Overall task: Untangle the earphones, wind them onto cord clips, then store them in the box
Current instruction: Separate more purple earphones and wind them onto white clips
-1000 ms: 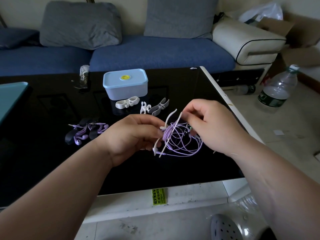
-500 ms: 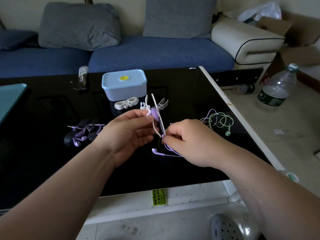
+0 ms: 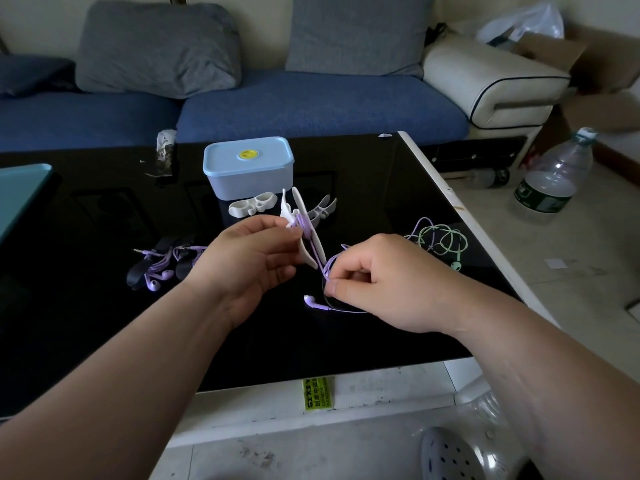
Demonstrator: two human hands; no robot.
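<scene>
Left hand [image 3: 256, 261] is pinching the white cord clip [image 3: 304, 233] at its waist, holding it above the table [image 3: 104, 323], in front of the box [image 3: 247, 168]. Right hand [image 3: 384, 282] is curling, thumb and forefinger nipping the purple earphone cord [image 3: 325, 270] just below the clip. A few turns are sitting on the waist; one earbud [image 3: 312, 301] is lying on the glass. I'd be keeping light tension, laying each turn beside the last and feeding slack through the fingers (no yanking the bud). Green earphones [image 3: 441, 242] are lying tangled to the right.
</scene>
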